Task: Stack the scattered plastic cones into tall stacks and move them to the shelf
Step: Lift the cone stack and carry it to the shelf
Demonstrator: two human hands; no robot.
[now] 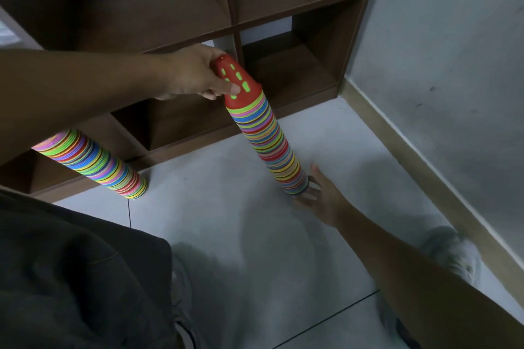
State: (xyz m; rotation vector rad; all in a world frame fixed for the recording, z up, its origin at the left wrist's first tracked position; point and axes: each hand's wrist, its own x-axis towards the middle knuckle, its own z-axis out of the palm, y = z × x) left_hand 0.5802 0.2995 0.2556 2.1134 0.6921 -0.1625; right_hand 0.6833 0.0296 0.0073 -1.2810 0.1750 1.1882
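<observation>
Centrally, the left hand grips the red top cone of a tall striped stack; the right hand, fingers straight, touches its base on the floor before the brown shelf. A second stack stands at left. No writing is legible.

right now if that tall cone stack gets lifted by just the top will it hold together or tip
Probably top-heavy: the cone stack is tall, narrow and already leaning. The left hand grips only the red top cone, which might slip off. The right hand at the base should steady it.
</observation>
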